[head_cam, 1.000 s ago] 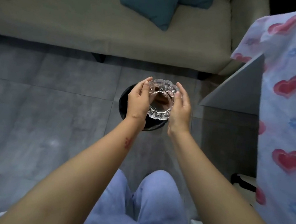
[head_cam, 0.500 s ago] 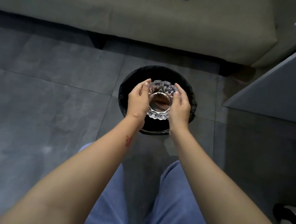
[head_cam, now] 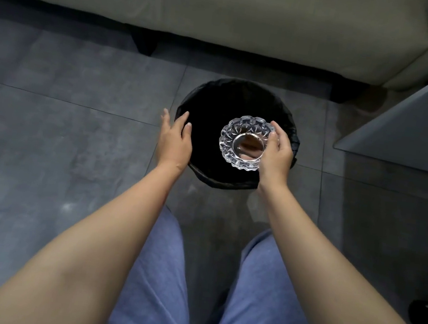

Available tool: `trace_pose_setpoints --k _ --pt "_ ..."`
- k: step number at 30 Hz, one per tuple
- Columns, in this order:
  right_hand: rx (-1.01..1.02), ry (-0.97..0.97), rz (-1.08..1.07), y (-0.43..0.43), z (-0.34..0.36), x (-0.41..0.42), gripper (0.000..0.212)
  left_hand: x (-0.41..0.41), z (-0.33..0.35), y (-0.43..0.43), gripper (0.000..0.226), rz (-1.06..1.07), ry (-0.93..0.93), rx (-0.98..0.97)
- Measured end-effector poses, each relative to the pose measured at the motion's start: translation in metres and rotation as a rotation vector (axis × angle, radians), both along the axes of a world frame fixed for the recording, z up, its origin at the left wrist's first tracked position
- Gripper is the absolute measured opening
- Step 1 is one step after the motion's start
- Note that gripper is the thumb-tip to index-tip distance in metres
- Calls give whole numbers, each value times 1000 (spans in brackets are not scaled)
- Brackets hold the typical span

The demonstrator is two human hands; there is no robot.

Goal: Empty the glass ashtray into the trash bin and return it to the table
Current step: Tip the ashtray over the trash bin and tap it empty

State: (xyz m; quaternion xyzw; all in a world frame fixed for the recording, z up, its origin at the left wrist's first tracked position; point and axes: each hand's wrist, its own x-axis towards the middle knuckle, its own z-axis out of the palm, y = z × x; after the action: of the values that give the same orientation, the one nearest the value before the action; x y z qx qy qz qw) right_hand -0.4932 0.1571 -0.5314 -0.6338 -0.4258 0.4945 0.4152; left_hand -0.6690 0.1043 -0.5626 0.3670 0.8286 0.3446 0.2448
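Your right hand [head_cam: 276, 153] alone holds the glass ashtray [head_cam: 246, 142], fingers curled round its right rim, mouth facing up, over the right half of the trash bin [head_cam: 239, 94]. Your left hand [head_cam: 175, 137] is loose and holding nothing, fingers spread at the bin's left rim.

Something brownish shows in the bowl; can't tell what. It looks not yet dumped. Tip it away from you, keep it low and inside the rim, grip firm since cut glass is slippery.

Count: one ashtray, one bin, two hands.
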Motion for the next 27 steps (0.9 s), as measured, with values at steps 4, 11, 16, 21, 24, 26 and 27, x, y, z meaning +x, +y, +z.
trace_pose_setpoints --k 4,11,16,21,24,26,27 --pt "9 -11 -16 -3 -1 6 34 1 -6 2 45 -18 -141 38" --pt "-1 -16 -54 -3 -3 15 33 5 -9 -2 51 12 -80 58" --pt "-3 -81 -63 -2 -2 16 32 2 -4 -8 49 -37 -27 151" --pt "-14 -239 -2 -1 3 16 34 -3 8 -9 46 -90 37 218" --pt "6 -378 65 -2 2 21 35 4 10 -11 44 -76 61 245" --pt "36 -468 112 -1 1 24 35 9 10 -12 44 -69 63 255" --pt "55 -511 135 -1 1 26 35 12 11 -12 44 -69 63 256"
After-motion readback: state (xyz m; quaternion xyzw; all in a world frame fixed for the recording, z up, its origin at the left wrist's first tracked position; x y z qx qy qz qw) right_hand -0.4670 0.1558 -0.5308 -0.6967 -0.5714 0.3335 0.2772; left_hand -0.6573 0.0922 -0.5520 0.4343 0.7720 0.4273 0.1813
